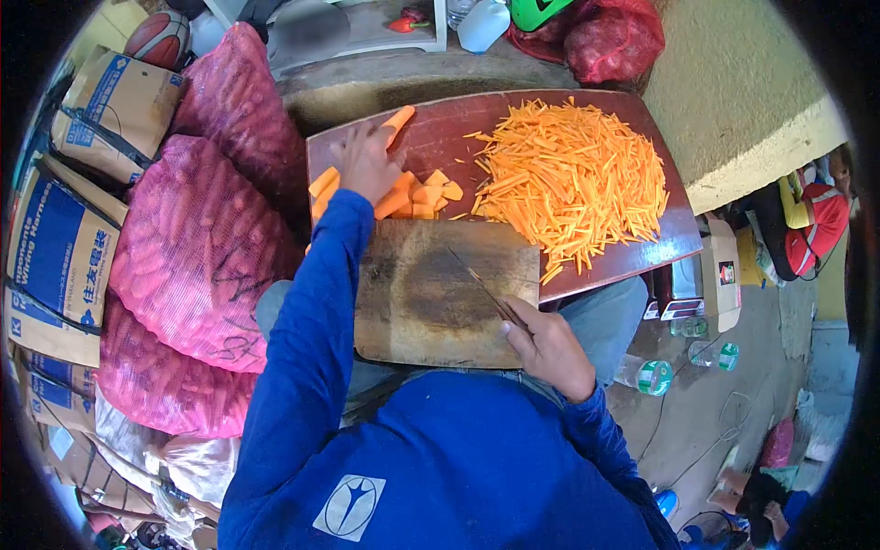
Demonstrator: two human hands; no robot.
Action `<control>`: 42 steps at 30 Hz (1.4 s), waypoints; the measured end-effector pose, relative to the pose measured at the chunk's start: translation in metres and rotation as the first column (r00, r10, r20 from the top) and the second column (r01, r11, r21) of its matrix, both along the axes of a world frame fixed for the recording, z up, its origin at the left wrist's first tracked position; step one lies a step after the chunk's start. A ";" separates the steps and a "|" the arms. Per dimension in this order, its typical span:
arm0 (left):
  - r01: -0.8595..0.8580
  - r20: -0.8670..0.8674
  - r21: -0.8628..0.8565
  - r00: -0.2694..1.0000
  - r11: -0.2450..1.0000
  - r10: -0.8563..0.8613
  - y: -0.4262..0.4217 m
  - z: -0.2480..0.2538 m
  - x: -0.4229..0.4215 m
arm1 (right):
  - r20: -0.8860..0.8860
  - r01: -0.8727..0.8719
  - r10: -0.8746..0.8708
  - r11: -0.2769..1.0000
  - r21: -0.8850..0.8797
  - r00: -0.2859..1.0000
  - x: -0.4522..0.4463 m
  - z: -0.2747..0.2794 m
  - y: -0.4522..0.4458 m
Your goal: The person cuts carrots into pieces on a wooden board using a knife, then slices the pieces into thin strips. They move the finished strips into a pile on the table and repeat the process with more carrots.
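Observation:
My right hand (553, 352) is wrapped round the handle of a knife (483, 288), its thin blade slanting up and left over the wooden cutting board (440, 316). Nothing lies on the board's dark, worn surface. My left hand (369, 165) reaches over the far left of the red-brown table, somewhat blurred, with its fingers apart. Right by its fingertips is a peeled carrot piece (400, 123); I cannot tell whether they touch. Below and beside that hand lie several cut carrot chunks (424, 194). A large heap of carrot strips (573, 179) covers the table's right side.
Pink mesh sacks of carrots (197, 247) are stacked on the left, beside cardboard boxes (64, 257). A concrete wall (742, 101) borders the table's right. Plastic bottles (654, 377) lie on the floor at the right. Beyond the table are a red mesh sack (614, 41) and a pale jug (483, 26).

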State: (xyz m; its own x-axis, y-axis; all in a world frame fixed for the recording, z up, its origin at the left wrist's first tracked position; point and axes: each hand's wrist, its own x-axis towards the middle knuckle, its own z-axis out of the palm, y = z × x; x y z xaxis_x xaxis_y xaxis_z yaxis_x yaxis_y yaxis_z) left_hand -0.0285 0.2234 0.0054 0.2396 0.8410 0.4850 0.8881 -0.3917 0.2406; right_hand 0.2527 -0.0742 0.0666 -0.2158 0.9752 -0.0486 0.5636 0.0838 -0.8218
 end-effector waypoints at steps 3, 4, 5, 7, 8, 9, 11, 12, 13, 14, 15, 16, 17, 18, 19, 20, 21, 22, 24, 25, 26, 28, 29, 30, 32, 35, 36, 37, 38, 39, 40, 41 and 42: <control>0.080 0.090 -0.179 0.994 0.981 -0.065 0.019 0.002 0.001 | -0.042 0.006 -0.002 0.994 0.110 0.999 -0.008 0.000 -0.003; 0.186 0.189 -0.315 0.973 0.931 -0.130 0.021 0.004 0.002 | -0.045 0.010 -0.005 0.994 0.111 0.999 -0.009 0.000 -0.003; 0.188 0.187 -0.313 0.973 0.931 -0.134 0.018 0.003 0.005 | -0.017 0.005 -0.003 0.996 0.089 1.000 -0.009 -0.001 -0.004; 0.231 -0.017 -0.579 0.956 0.782 -0.294 -0.021 0.033 0.026 | 0.010 0.004 -0.004 0.998 0.063 1.000 -0.008 0.000 -0.005; 0.232 -0.016 -0.581 0.955 0.780 -0.296 -0.029 0.021 0.028 | 0.011 0.002 -0.002 1.000 0.021 1.000 -0.007 0.003 -0.004; 0.250 -0.062 -0.442 0.950 0.862 -0.307 -0.034 0.000 0.028 | 0.013 -0.003 0.003 1.000 -0.020 1.000 -0.006 0.005 -0.003; 0.221 -0.129 -0.273 0.956 0.936 -0.263 -0.044 -0.009 0.034 | 0.014 -0.003 0.004 1.000 -0.021 1.000 -0.005 0.006 -0.002; 0.217 -0.127 -0.271 0.958 0.938 -0.258 -0.045 -0.009 0.036 | 0.012 -0.002 0.003 1.000 -0.016 1.000 -0.005 0.007 -0.001; 0.221 -0.121 -0.291 0.957 0.931 -0.265 -0.044 -0.009 0.037 | 0.013 -0.007 0.007 1.000 -0.013 1.000 -0.005 0.006 -0.001; 0.225 -0.115 -0.311 0.955 0.923 -0.272 -0.044 -0.008 0.037 | 0.001 -0.004 0.004 1.000 0.007 1.000 -0.006 0.005 -0.002; 0.224 -0.117 -0.309 0.956 0.924 -0.270 -0.043 -0.009 0.035 | -0.012 0.002 -0.002 1.000 0.028 1.000 -0.007 0.004 -0.002; 0.247 -0.054 -0.315 0.959 0.916 -0.277 -0.043 -0.011 0.034 | -0.013 0.003 -0.003 1.000 0.029 1.000 -0.008 0.004 -0.003; 0.273 0.011 -0.319 0.958 0.908 -0.285 -0.043 -0.012 0.034 | -0.009 0.004 -0.004 1.000 0.026 1.000 -0.008 0.005 -0.003; 0.278 0.010 -0.318 0.957 0.906 -0.289 -0.042 -0.014 0.034 | -0.004 0.007 -0.007 1.000 0.022 1.000 -0.009 0.005 -0.004; 0.303 0.048 -0.235 0.953 0.924 -0.300 -0.042 -0.015 0.033 | -0.004 0.010 -0.010 1.000 0.021 1.000 -0.009 0.005 -0.005; 0.321 0.085 -0.149 0.947 0.935 -0.311 -0.042 -0.017 0.033 | -0.005 0.012 -0.012 1.000 0.003 1.000 -0.009 0.005 -0.005; 0.319 0.086 -0.148 0.947 0.936 -0.309 -0.045 -0.012 0.033 | -0.005 0.010 -0.010 1.000 -0.013 1.000 -0.009 0.005 -0.005; 0.323 0.196 -0.118 0.935 0.939 -0.297 -0.048 -0.007 0.033 | -0.005 0.005 -0.005 1.000 -0.012 1.000 -0.009 0.003 -0.004; 0.318 0.303 -0.087 0.911 0.944 -0.279 -0.057 -0.002 0.031 | -0.049 0.033 -0.032 0.999 0.018 0.998 -0.006 -0.001 -0.005; 0.354 0.431 -0.077 0.855 0.932 -0.289 -0.063 -0.001 0.029 | -0.049 0.030 -0.029 0.999 0.018 0.998 -0.006 -0.001 -0.005; 0.390 0.550 -0.061 0.781 0.919 -0.295 -0.071 -0.001 0.029 | -0.078 0.082 -0.079 0.996 0.027 0.994 -0.005 -0.001 -0.005; 0.439 0.349 0.050 0.834 0.897 -0.428 -0.125 0.012 0.026 | -0.109 0.134 -0.130 0.990 0.032 0.986 -0.001 0.001 -0.005; 0.478 0.282 0.098 0.828 0.873 -0.485 -0.144 0.006 0.027 | -0.149 0.157 -0.176 0.979 -0.126 0.973 0.001 0.005 -0.006; 0.517 0.211 0.144 0.817 0.844 -0.537 -0.160 -0.001 0.029 | -0.181 0.169 -0.225 0.945 -0.280 0.957 0.003 0.007 -0.006; 0.519 0.183 0.051 0.835 0.853 -0.519 -0.193 -0.015 0.028 | -0.208 0.143 -0.194 0.961 -0.238 0.959 0.003 0.004 -0.008; 0.509 0.204 -0.042 0.847 0.860 -0.492 -0.221 -0.016 0.028 | -0.204 0.115 -0.137 0.986 -0.119 0.969 0.001 -0.002 -0.008; 0.497 0.251 -0.047 0.845 0.866 -0.472 -0.226 -0.014 0.029 | -0.176 0.102 -0.109 0.994 -0.046 0.978 0.000 -0.002 -0.007; 0.497 0.256 -0.044 0.844 0.867 -0.471 -0.230 -0.011 0.029 | -0.171 0.101 -0.107 0.994 -0.046 0.979 0.000 0.002 -0.006; 0.451 0.273 -0.061 0.866 0.891 -0.419 -0.232 -0.007 0.029 | -0.140 0.089 -0.105 0.989 -0.117 0.985 0.001 0.008 -0.004; 0.403 0.289 -0.081 0.885 0.911 -0.366 -0.233 -0.006 0.029 | -0.110 0.079 -0.101 0.979 -0.189 0.989 0.001 0.013 -0.002; 0.401 0.292 -0.079 0.885 0.913 -0.363 -0.234 -0.008 0.029 | -0.107 0.076 -0.098 0.979 -0.188 0.989 0.000 0.014 -0.001; 0.391 0.292 -0.080 0.889 0.917 -0.353 -0.233 -0.009 0.028 | -0.119 0.066 -0.088 0.982 -0.179 0.989 0.000 0.015 0.001; 0.381 0.292 -0.082 0.893 0.921 -0.343 -0.233 -0.011 0.028 | -0.132 0.055 -0.079 0.984 -0.171 0.988 -0.001 0.017 0.001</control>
